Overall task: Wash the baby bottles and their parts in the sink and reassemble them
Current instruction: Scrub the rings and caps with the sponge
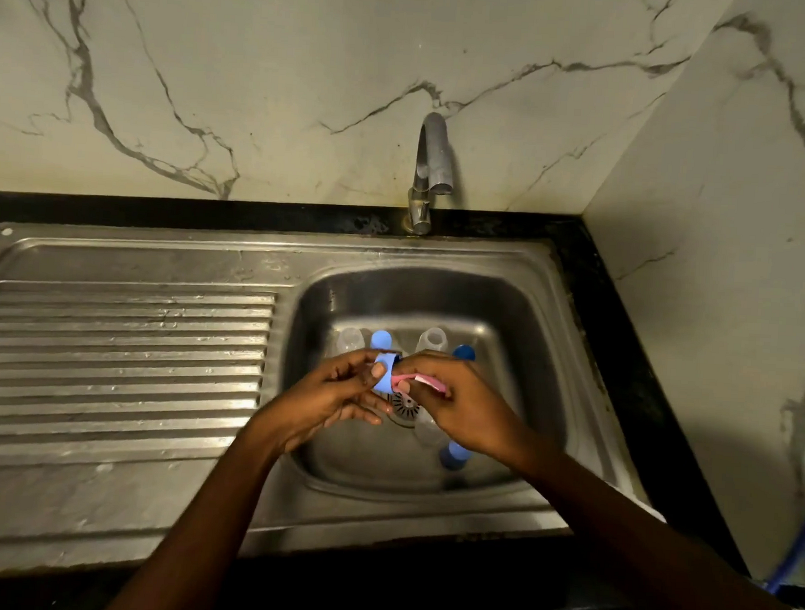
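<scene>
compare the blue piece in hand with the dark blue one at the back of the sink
The blue piece is pale; the dark blue one is deeper. The blue piece is pinched in the left hand, meeting the right hand's pink scrubber; the dark blue one rests untouched on the basin floor. Both look like bottle parts.

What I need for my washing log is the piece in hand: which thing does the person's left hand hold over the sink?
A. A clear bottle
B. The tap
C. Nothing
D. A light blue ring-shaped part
D: the left hand pinches a light blue ring-shaped part above the sink, while the right hand grips a pink tool next to it.
</scene>
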